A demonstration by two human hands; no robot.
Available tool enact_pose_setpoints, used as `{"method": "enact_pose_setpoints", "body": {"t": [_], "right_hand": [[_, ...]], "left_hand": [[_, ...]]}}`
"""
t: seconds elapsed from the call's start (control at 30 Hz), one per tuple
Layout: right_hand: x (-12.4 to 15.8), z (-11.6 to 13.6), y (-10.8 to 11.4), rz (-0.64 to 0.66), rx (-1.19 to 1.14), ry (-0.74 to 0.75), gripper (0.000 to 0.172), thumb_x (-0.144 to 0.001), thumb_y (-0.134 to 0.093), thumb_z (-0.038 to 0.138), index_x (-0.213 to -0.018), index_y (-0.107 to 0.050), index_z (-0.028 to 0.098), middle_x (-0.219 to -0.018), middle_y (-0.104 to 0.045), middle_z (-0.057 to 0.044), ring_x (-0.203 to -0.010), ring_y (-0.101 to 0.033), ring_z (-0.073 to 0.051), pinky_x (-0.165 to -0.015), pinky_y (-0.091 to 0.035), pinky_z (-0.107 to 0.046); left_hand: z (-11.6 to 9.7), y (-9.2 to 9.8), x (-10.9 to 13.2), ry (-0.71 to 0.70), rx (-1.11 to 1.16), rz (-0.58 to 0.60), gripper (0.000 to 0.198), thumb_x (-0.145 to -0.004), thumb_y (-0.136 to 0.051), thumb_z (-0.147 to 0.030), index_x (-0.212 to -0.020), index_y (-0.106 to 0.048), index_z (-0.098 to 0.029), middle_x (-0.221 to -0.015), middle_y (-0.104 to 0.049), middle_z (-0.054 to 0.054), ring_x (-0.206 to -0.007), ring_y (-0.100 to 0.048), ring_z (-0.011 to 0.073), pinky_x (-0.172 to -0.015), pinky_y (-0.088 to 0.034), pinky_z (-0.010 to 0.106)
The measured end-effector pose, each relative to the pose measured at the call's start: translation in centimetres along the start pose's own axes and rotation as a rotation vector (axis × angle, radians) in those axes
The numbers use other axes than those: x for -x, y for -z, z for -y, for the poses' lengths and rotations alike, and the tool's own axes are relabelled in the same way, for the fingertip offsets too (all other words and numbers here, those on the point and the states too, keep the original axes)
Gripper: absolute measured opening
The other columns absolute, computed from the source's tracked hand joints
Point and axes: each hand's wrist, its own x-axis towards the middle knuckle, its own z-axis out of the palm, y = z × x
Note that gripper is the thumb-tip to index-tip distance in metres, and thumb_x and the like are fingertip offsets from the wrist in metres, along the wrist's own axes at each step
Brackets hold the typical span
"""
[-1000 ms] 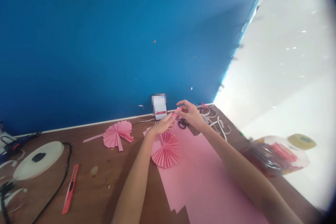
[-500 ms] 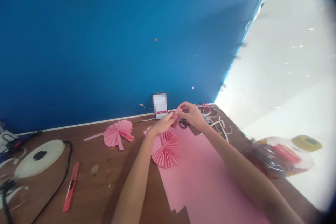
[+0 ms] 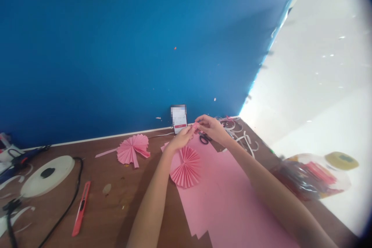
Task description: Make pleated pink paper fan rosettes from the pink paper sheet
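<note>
Both my left hand [image 3: 183,137] and my right hand [image 3: 211,128] pinch a small piece of pink paper [image 3: 196,125] between them, above the back of the table. The fingers cover much of it, so its full shape cannot be made out. Just below my left hand, a pleated pink paper rosette [image 3: 186,168] lies on a large pink sheet [image 3: 223,197] with notched edges. Dark-handled scissors [image 3: 204,138] rest partly hidden under my right hand. Farther left lies another pleated pink fan [image 3: 132,150] with paper strips sticking out.
A phone [image 3: 179,120] leans on the blue wall. A red utility knife [image 3: 81,208], black cable [image 3: 76,186] and white round disc [image 3: 48,176] lie left. White strips [image 3: 245,139] are tangled at the back right. A clear bag [image 3: 314,176] and yellow tape roll [image 3: 341,161] sit right.
The pink piece shows less now, and my fingers have drawn closer together around it. The whole view has shifted slightly; the things on the table keep their places.
</note>
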Motion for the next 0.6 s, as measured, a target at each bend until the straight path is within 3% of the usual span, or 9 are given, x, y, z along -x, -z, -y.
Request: {"method": "enact_pose_setpoints", "body": {"t": [0.2, 0.4, 0.6], "right_hand": [[0.2, 0.5, 0.0, -0.035, 0.009, 0.026, 0.028, -0.083, -0.056, 0.045, -0.094, -0.057, 0.019, -0.078, -0.066, -0.003, -0.068, -0.062, -0.015, -0.063, -0.047, -0.027], [-0.1, -0.4, 0.2, -0.055, 0.085, 0.026, 0.028, -0.082, -0.057, 0.045, -0.079, -0.056, 0.018, -0.069, -0.061, 0.000, -0.062, -0.054, -0.012, -0.058, -0.042, -0.024], [-0.2, -0.8, 0.1, -0.116, 0.079, 0.036, 0.025, -0.081, -0.058, 0.043, -0.082, -0.055, 0.019, -0.073, -0.062, -0.001, -0.065, -0.058, -0.013, -0.059, -0.046, -0.025]], "left_hand": [[-0.5, 0.3, 0.5, -0.002, -0.006, 0.041, 0.055, -0.084, -0.038, -0.065, -0.104, -0.053, -0.016, -0.064, -0.030, -0.005, -0.052, -0.025, 0.0067, -0.049, -0.021, 0.021], [-0.2, 0.5, 0.3, -0.045, -0.104, 0.051, 0.056, -0.083, -0.038, -0.066, -0.099, -0.054, -0.015, -0.070, -0.046, 0.000, -0.064, -0.045, 0.0100, -0.059, -0.037, 0.023], [0.7, 0.4, -0.2, -0.065, -0.107, 0.063, 0.055, -0.085, -0.036, -0.063, -0.109, -0.051, -0.015, -0.077, -0.049, 0.002, -0.065, -0.047, 0.0100, -0.059, -0.039, 0.023]]}}
